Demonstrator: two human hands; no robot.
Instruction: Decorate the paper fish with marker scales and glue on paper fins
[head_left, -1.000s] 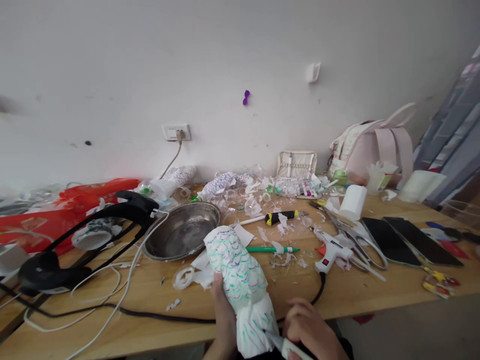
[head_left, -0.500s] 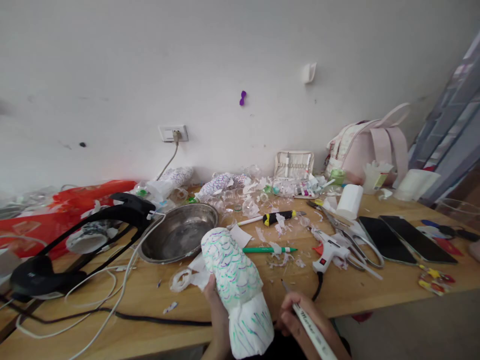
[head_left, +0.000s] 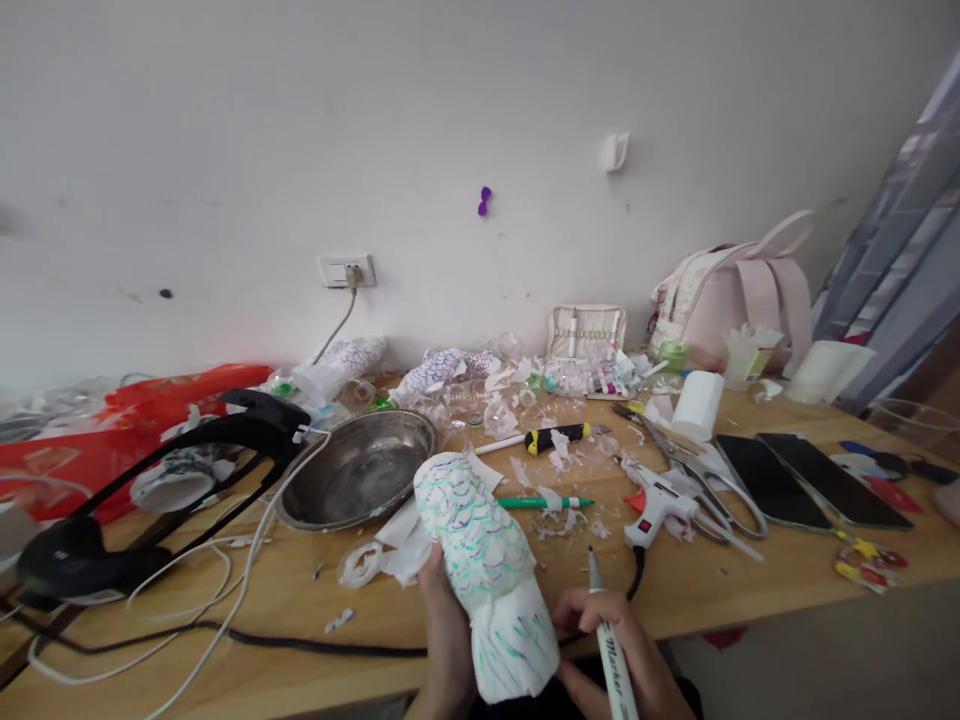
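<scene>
Head view: both grips sit low and central, at the near edge of a pale wooden table [head_left: 375, 610]. Left hand [head_left: 448, 620] clamps along the left side of a white, paper-wrapped, fish-shaped form [head_left: 484, 550]; the scaled body tilts up and away from that grip, the flared tail points down. Right hand [head_left: 639, 635] closes around a slim, white-barrelled marker with a dark tip [head_left: 613, 655]. Tip points up, clear of the paper, just right of the form. Whether a right finger touches the tail: cannot tell.

Green and purple scales cover the visible body; tail carries streaks, bare white between. Step in hand, my reading: drawing on the tail, tip off the surface. Next move seems to call for a steady left grip and the tip turned down lightly onto bare paper, which may crease.

Beyond the grips: green-barrelled marker [head_left: 529, 503] just past the form, round metal basin [head_left: 360, 470] farther left, white plastic glue gun [head_left: 654, 512] beyond the right grip.
</scene>
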